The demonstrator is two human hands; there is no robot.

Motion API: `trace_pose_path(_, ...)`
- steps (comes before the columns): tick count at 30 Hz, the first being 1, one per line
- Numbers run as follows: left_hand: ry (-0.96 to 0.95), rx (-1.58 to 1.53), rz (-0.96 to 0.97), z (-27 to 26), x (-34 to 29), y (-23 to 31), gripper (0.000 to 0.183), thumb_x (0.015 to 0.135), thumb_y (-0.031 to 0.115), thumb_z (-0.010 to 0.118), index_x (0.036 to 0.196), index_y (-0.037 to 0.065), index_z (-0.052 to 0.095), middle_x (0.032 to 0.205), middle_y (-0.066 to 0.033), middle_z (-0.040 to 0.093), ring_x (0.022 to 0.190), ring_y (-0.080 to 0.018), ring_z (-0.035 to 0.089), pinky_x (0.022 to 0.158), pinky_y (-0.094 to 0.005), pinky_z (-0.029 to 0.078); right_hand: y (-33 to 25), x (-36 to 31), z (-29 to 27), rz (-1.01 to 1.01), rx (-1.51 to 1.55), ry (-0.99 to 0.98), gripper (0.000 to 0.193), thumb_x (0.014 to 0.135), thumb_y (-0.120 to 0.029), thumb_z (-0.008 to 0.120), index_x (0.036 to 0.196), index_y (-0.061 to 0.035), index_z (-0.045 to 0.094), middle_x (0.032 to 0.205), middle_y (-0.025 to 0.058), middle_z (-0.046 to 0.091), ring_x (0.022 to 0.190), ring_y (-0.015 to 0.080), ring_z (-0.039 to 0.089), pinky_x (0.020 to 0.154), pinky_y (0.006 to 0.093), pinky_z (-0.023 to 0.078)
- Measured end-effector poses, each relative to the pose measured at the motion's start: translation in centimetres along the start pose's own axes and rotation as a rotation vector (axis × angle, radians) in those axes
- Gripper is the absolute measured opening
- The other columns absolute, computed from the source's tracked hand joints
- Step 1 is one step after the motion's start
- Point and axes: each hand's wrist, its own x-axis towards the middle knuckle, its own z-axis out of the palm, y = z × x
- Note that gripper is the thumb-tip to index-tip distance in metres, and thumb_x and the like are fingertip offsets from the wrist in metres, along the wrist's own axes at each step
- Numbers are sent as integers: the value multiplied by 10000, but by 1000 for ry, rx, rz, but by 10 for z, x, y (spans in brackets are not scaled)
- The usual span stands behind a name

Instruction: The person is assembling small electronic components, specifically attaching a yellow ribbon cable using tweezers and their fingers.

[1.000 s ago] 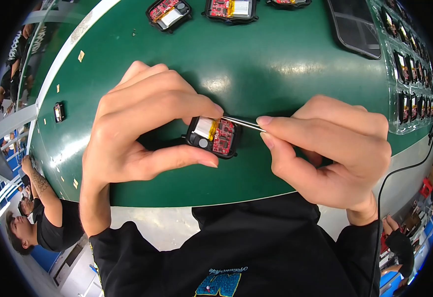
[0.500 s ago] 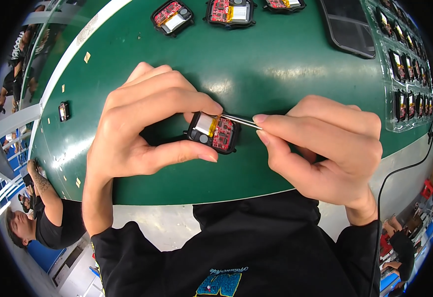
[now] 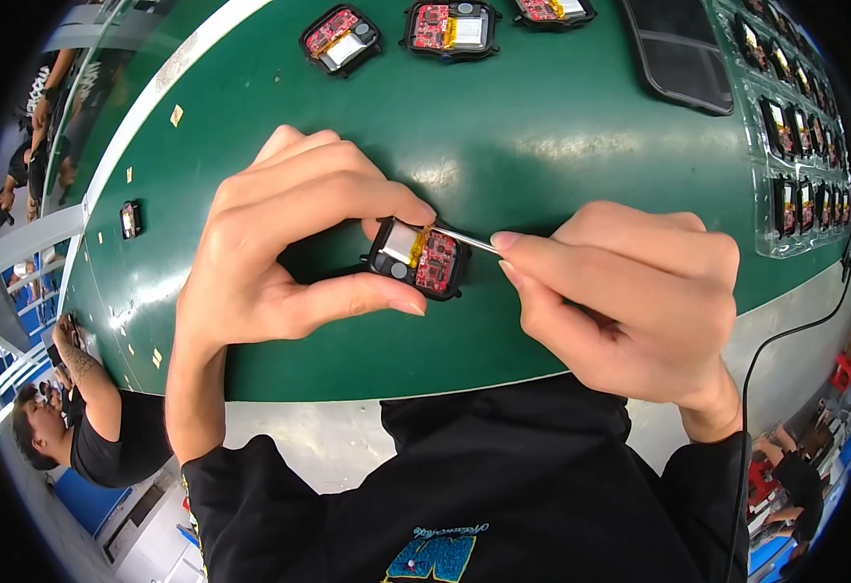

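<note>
Between the thumb and index finger of my left hand (image 3: 289,243) is a small black watch-like case (image 3: 419,257), its inside facing up. It holds a silver battery with yellow tape on the left and a red circuit board on the right. My right hand (image 3: 629,301) pinches a pair of metal tweezers (image 3: 466,239). Their tips reach the case's upper edge, near the yellow tape and close to my left index fingertip. Whether the tips grip anything is too small to tell.
Similar cases (image 3: 450,27) lie along the far side of the green table (image 3: 347,374). A black phone-like slab (image 3: 680,58) is at the far right, beside a clear tray (image 3: 765,185) of several cases. Another small case (image 3: 130,220) lies left. A co-worker (image 3: 104,428) sits at the left.
The tweezers and my right hand have shifted slightly left, and the tweezer arms look closer together. My left hand still holds the case in nearly the same place.
</note>
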Motion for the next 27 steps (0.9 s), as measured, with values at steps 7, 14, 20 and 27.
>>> trace_pose_path(7,66,-1,-25,5,-2,6,599,664,392,1024,1061,1,806,960,-82,797,746,-199,614,735,-347,410,-7,6,-8,31,-31,-6,243,711,110,818,943,39,838,646,46,649,459,100,522,422,248,355)
trace_pose_path(14,92,99,38,8,-2,0,583,637,294,1034,1087,0,809,851,-58,740,711,-190,602,711,-337,415,-13,8,-15,158,-1,64,233,746,103,816,970,45,848,665,36,667,469,35,454,443,225,291)
trace_pose_path(20,129,95,-2,5,-2,4,559,671,268,1017,1125,14,811,843,-50,719,748,-203,637,737,-346,442,-20,14,-16,186,28,57,225,762,109,806,977,56,844,669,38,669,484,45,464,466,233,314)
trace_pose_path(27,347,330,-164,-3,-5,2,583,791,116,923,1353,99,769,1327,-124,693,1013,-274,670,880,-389,560,-27,11,-15,271,0,82,231,762,70,846,984,4,853,681,18,659,469,53,453,462,242,321)
